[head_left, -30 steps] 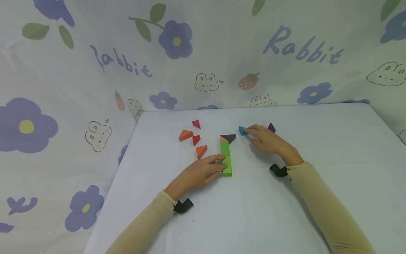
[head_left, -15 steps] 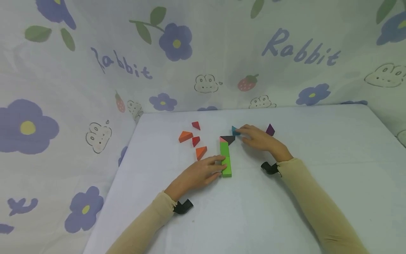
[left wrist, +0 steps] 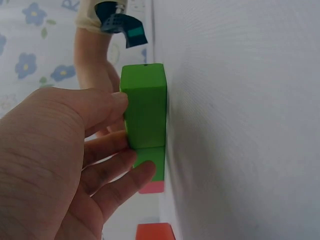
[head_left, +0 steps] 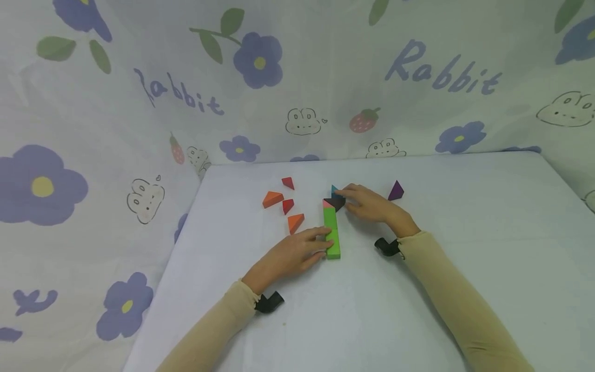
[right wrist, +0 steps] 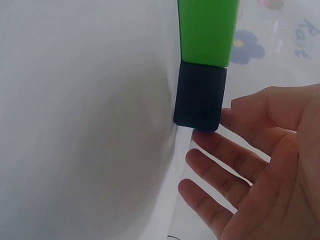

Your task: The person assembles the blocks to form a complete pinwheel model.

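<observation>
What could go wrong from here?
1. Right hand has its fingertips at the blue block, just beyond the black block; overshoot might knock black out of line.
2. Left hand touches the green blocks, set end to end; a sideways push could part them.

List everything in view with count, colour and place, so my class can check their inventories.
Green rectangular blocks: 2, green, end to end mid-table
Pink triangular block: 1, pink, at the row's far end
Black triangular block: 1, black, beside the pink
Blue triangular block: 1, blue, just beyond the black
Purple triangular block: 1, purple, far right of the row
Red blocks: 2, red, left of the row
Orange blocks: 2, orange, left of the row
Table: 1, white, beneath
Printed cloth: white, patterned, behind and left
Wrist devices: 2, black, one per wrist
Sleeves: 2, beige
Left hand: 1, at the green blocks
Right hand: 1, at the blue block
</observation>
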`<state>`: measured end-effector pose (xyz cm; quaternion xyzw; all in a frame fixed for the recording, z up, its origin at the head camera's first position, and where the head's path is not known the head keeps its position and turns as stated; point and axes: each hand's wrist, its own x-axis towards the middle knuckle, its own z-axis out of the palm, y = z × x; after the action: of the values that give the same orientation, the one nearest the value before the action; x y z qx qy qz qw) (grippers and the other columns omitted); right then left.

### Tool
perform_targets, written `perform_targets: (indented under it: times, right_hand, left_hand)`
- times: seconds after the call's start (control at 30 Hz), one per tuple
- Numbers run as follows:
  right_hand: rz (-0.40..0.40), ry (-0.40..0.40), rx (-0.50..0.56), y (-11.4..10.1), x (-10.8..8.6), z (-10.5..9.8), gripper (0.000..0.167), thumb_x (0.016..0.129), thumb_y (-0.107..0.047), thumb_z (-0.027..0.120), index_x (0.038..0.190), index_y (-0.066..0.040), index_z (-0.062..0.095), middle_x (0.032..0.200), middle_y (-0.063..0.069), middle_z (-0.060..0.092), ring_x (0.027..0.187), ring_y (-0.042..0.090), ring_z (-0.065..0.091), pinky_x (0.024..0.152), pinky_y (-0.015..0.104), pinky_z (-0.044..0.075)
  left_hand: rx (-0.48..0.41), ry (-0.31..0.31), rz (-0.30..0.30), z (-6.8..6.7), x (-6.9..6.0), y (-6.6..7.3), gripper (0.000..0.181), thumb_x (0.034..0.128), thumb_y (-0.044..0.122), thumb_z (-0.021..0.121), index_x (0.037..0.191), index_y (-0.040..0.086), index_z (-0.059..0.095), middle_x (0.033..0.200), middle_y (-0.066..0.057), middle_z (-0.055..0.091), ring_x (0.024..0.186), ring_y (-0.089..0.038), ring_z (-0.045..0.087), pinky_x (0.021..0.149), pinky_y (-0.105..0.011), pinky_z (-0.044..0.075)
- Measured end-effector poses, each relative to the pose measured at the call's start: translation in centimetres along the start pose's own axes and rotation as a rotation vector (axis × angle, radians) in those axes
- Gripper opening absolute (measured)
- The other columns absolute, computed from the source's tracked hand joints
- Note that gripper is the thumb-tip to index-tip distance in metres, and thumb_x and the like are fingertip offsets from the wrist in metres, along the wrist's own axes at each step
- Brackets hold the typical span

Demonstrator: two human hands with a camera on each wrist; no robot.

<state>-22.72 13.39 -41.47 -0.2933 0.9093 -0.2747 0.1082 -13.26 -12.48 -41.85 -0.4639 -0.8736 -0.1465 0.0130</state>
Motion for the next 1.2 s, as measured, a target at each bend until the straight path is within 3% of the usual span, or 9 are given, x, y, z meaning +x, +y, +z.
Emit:
perform_targets:
  times: [0.27, 0.5, 0.7, 0.93, 1.2]
  right_hand:
    - [-0.02, 0.004, -0.003, 0.1, 0.1, 0.1, 0.045, 0.098, -0.01, 0.053, 0.142, -0.005, 0.05, 0.139, 0.017, 0.054, 0.13, 0.034, 0.049, 0.11, 0.051, 0.041]
    - [-0.022, 0.072, -0.058, -0.2, 0.5, 0.5, 0.048, 0.097, -0.012, 0.055, 0.145, -0.008, 0.047, 0.151, 0.017, 0.039, 0.139, 0.036, 0.04, 0.113, 0.054, 0.037]
    - [-0.059, 0.087, -0.194, -0.8, 0.8, 0.9, 0.047, 0.098, -0.015, 0.055, 0.144, -0.005, 0.049, 0.146, 0.015, 0.047, 0.132, 0.035, 0.047, 0.108, 0.055, 0.041]
    - [-0.062, 0.088, -0.151, -0.7, 0.6, 0.8, 0.043, 0.099, -0.014, 0.053, 0.142, -0.004, 0.051, 0.152, 0.011, 0.043, 0.141, 0.033, 0.038, 0.114, 0.058, 0.032]
    - [-0.092, 0.137, -0.186, -0.6, 0.7, 1.0, 0.044, 0.098, -0.013, 0.054, 0.141, -0.003, 0.052, 0.144, 0.017, 0.049, 0.131, 0.036, 0.047, 0.107, 0.057, 0.04]
  left_hand:
    - [-0.006, -0.002, 0.0, 0.2, 0.0, -0.1, 0.038, 0.0937, 0.023, 0.067, 0.131, 0.016, 0.064, 0.142, -0.003, 0.054, 0.133, -0.015, 0.05, 0.107, -0.027, 0.045]
    - [-0.009, -0.004, 0.003, 0.1, 0.1, -0.1, 0.038, 0.0934, 0.021, 0.067, 0.131, 0.016, 0.064, 0.142, -0.003, 0.054, 0.133, -0.015, 0.05, 0.107, -0.027, 0.045]
    - [-0.018, -0.003, -0.005, 0.0, 0.1, 0.0, 0.038, 0.0934, 0.022, 0.067, 0.131, 0.015, 0.064, 0.142, -0.003, 0.054, 0.132, -0.015, 0.051, 0.106, -0.027, 0.046]
    - [-0.01, -0.001, 0.004, 0.0, 0.2, -0.1, 0.038, 0.0938, 0.022, 0.067, 0.131, 0.015, 0.064, 0.141, -0.004, 0.054, 0.133, -0.015, 0.051, 0.107, -0.027, 0.046]
    - [-0.014, 0.0, 0.009, 0.2, 0.2, -0.2, 0.038, 0.0935, 0.022, 0.067, 0.131, 0.015, 0.064, 0.141, -0.004, 0.055, 0.132, -0.016, 0.051, 0.106, -0.027, 0.047]
